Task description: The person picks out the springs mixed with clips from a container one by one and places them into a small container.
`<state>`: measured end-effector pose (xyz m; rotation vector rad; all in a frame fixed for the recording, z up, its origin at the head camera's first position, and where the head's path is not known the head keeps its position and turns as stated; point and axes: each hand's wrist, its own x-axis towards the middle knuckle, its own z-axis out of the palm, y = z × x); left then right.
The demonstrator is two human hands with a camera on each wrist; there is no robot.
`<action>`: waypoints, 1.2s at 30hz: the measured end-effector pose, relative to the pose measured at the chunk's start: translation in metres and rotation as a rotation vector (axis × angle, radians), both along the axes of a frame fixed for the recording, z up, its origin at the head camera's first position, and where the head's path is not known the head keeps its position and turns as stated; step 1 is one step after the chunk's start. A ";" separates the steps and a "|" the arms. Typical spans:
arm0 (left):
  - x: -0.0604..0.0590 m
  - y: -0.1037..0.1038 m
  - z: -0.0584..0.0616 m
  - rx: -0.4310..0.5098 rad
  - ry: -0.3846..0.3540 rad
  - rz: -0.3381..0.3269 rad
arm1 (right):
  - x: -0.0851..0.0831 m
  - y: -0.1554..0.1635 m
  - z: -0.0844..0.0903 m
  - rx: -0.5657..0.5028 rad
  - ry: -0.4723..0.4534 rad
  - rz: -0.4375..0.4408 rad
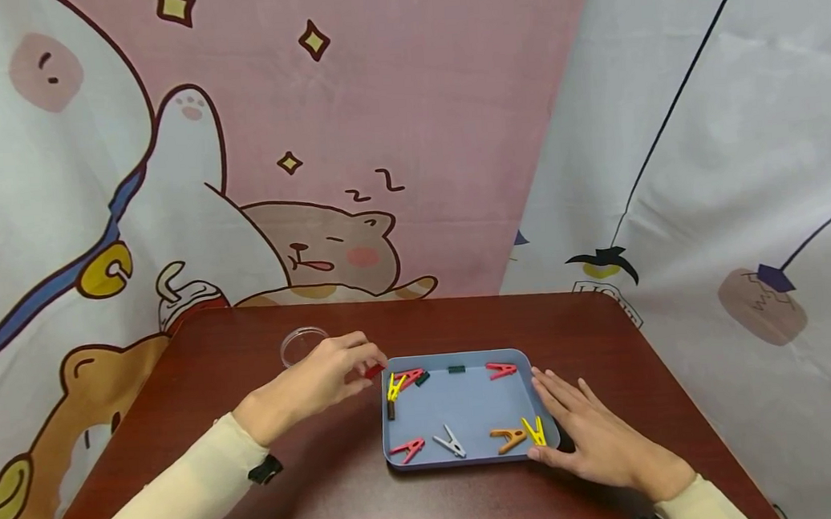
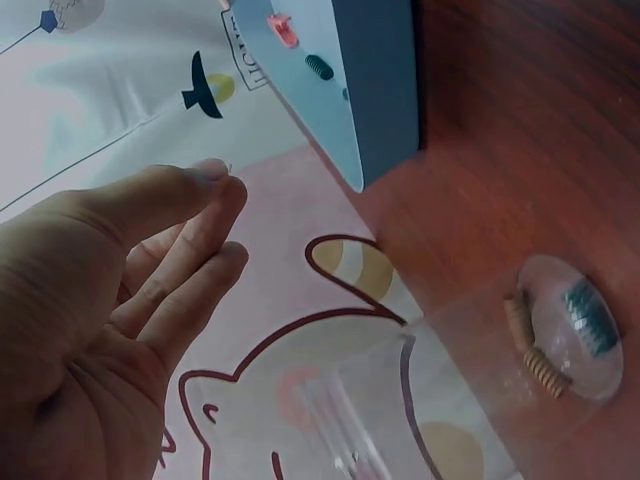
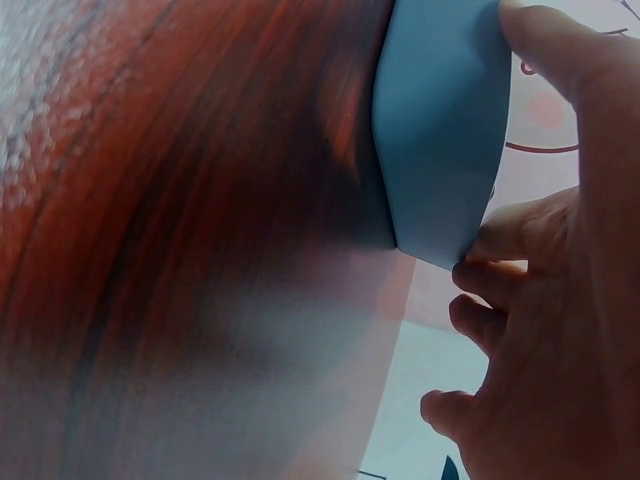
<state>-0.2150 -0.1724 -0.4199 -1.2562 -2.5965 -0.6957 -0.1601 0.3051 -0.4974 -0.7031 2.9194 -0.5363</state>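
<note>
Fingertips of my left hand (image 1: 318, 379) are pinched together on a small red clip (image 1: 374, 370), held just off the far left corner of the blue tray (image 1: 466, 459), above the brown table (image 1: 316, 491). From the head view I see only a short red end of the clip poking out past my fingers; the rest is hidden in the pinch. On the left wrist view the fingers (image 2: 190, 250) are close together, and the clip itself is not visible there.

My right hand (image 1: 602, 439) lies with fingers straight and slightly spread against the tray's right edge, thumb at the near right corner; the right wrist view shows the fingers touching the tray wall (image 3: 440, 130).

Inside the tray lie more clips: red ones, yellow ones, an orange one, a white one and dark green ones. A clear round dish (image 1: 302, 344) sits on the table beyond my left hand, with a few small pieces in it (image 2: 570, 335).
</note>
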 end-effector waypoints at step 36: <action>-0.002 -0.076 0.001 -0.002 0.178 0.377 | 0.000 0.001 -0.001 0.007 0.019 0.008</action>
